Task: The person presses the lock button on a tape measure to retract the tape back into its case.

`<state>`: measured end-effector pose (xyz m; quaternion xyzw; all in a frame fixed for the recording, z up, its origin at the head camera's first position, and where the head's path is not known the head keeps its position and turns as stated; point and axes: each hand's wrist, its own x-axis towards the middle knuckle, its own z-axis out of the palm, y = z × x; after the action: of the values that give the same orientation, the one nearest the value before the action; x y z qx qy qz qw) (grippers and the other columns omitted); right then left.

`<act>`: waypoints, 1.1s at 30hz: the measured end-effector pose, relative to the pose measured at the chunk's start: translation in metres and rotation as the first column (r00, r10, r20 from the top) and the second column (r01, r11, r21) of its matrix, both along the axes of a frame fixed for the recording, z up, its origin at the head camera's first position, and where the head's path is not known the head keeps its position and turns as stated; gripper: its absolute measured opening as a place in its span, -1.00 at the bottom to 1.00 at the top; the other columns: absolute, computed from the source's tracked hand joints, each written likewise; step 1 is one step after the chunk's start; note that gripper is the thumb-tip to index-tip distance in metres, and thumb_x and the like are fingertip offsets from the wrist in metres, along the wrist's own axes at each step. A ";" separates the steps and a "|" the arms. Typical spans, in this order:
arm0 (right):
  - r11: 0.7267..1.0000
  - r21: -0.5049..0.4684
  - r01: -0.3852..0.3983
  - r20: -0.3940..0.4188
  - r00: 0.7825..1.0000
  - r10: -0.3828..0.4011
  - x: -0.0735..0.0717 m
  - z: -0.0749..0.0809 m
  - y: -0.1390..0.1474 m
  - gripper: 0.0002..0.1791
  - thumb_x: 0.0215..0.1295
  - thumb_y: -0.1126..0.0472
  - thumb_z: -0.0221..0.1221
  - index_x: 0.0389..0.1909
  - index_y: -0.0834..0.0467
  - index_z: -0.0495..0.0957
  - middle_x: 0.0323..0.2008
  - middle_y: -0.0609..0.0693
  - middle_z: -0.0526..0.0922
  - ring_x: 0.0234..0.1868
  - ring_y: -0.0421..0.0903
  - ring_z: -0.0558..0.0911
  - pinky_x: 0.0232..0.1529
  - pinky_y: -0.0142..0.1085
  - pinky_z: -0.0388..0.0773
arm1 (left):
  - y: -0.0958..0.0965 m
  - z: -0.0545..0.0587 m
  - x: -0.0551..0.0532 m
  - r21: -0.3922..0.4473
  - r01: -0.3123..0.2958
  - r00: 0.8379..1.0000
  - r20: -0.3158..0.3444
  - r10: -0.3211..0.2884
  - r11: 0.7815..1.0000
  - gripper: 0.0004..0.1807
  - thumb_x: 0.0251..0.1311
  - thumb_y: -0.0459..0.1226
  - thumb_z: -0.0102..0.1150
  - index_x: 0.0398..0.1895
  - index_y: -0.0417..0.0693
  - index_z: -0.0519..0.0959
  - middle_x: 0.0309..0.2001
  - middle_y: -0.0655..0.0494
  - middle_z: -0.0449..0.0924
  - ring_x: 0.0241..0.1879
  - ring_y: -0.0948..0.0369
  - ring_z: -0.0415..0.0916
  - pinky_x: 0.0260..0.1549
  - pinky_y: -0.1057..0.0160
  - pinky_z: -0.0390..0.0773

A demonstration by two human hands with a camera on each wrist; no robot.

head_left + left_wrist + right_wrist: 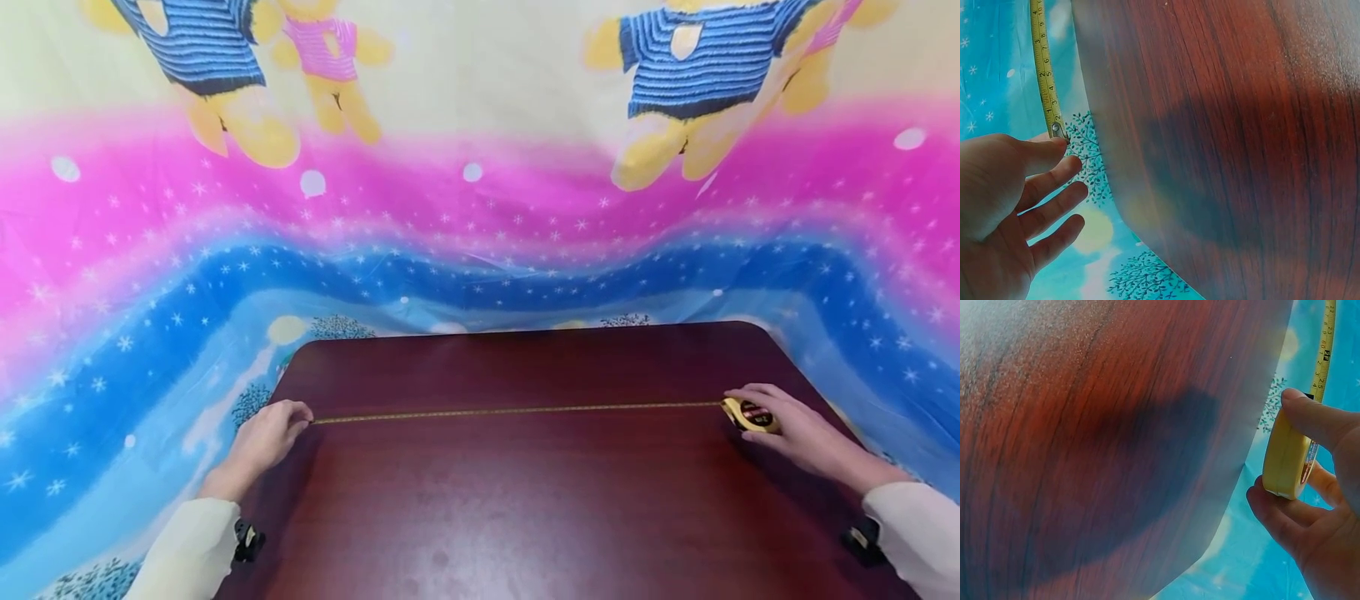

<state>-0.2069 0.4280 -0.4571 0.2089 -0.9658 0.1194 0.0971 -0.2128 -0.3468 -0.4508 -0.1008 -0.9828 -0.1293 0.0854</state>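
Note:
A yellow tape measure [752,415] is in my right hand [798,433], its case gripped between thumb and fingers. From it the yellow blade [517,410] runs out straight to the left, above the dark red table. My left hand [270,437] pinches the blade's free end between thumb and forefinger. In the left wrist view, the metal end hook [1057,130] shows right at the thumb tip, and the other fingers are spread. The right wrist view shows the yellow case [1285,456] edge-on, with the thumb on top near the blade's mouth.
The dark red wooden table [480,500] has rounded corners and spans the space between both arms. Behind it and at its sides hangs a printed cloth [480,208] with bears, snowflakes and small trees. A black strap device [247,542] sits at the left sleeve, another [864,542] at the right.

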 end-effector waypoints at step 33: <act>0.999 -0.016 -0.028 0.024 0.999 0.028 -0.010 0.002 -0.013 -0.34 0.16 0.16 0.45 0.29 0.15 0.49 0.18 0.19 0.52 -0.03 -0.01 0.57 -0.26 -0.35 0.57 | 0.001 0.001 -0.001 -0.001 -0.018 1.000 0.021 0.018 1.000 -0.89 0.35 -0.37 0.20 -0.16 -0.10 0.70 -0.20 -0.04 0.75 -0.24 0.00 0.68 -0.28 -0.09 0.63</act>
<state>-0.2165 0.4151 -0.4554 0.2201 -0.9629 0.1309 0.0851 -0.2142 -0.3455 -0.4500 -0.0906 -0.9846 -0.1289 0.0761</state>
